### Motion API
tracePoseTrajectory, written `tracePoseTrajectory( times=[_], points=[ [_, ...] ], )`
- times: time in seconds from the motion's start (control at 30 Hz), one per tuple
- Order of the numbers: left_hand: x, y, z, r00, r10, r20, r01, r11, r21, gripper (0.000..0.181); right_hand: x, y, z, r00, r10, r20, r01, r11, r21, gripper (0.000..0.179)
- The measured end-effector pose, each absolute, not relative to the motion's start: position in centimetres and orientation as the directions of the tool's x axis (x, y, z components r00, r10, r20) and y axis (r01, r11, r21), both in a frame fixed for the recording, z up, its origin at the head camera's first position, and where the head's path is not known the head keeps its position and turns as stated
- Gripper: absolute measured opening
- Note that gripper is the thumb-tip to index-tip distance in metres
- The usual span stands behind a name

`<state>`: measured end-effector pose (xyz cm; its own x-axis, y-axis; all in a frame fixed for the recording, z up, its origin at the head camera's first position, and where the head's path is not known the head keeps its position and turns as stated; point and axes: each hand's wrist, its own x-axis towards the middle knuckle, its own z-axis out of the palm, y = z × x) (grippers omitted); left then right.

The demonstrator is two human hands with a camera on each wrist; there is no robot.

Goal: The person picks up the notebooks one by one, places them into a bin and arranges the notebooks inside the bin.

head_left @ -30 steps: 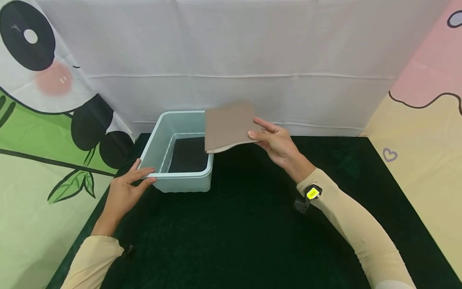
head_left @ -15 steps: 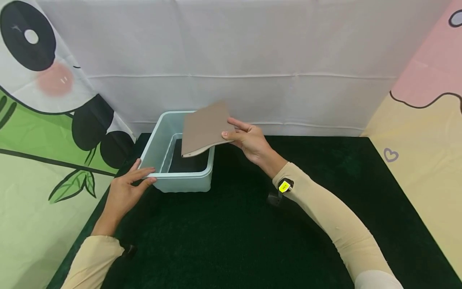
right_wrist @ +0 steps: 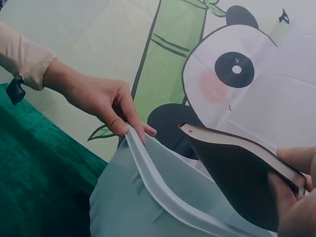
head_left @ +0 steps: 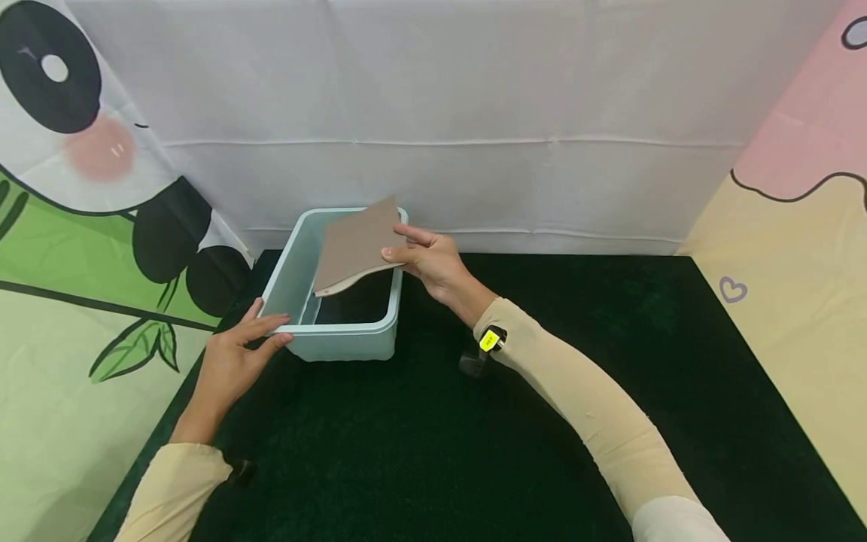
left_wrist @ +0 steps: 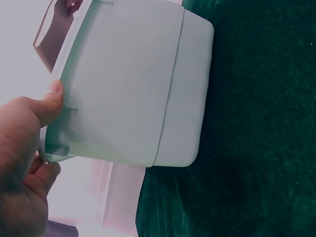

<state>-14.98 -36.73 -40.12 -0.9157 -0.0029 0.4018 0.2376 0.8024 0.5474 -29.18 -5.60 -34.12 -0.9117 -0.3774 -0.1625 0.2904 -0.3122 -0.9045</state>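
A light blue plastic bin (head_left: 345, 342) stands on the dark green cloth, with a flat black thing (head_left: 362, 302) lying on its floor. At the bin's near left corner, my left hand (head_left: 233, 361) grips the rim between thumb and fingers; the left wrist view shows the thumb on the outer side of the rim (left_wrist: 66, 59). My right hand (head_left: 436, 267) pinches a thin taupe soft-covered notebook (head_left: 355, 245) by its right edge. The notebook hangs tilted over the bin's opening, and its cream page edges show in the right wrist view, where its underside (right_wrist: 232, 170) looks dark.
Dark green cloth (head_left: 433, 444) covers the table. A white curtain (head_left: 474, 113) rises close behind the bin. Printed cloths stand at both sides, with a panda (head_left: 101, 105) on the left one.
My right hand has carried the notebook leftward, from the bin's right edge to over its opening, and the notebook has tilted more. The left hand and the bin have stayed in place.
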Motion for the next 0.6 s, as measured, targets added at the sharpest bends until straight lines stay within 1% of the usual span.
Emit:
tracePoseTrajectory(
  times=[0.23, 0.6],
  points=[
    [-14.9, -36.8, -40.0, -0.916, 0.001, 0.4, 0.247, 0.79, 0.562, 0.031, -29.1, -7.4, -34.8, -0.902, -0.387, -0.193, 0.315, -0.282, -0.906, 0.058],
    [-15.0, -36.8, -40.1, -0.921, -0.004, 0.39, 0.241, 0.779, 0.579, 0.032, -29.1, -9.0, -35.6, -0.909, -0.361, -0.207, 0.313, -0.265, -0.912, 0.058]
  ],
)
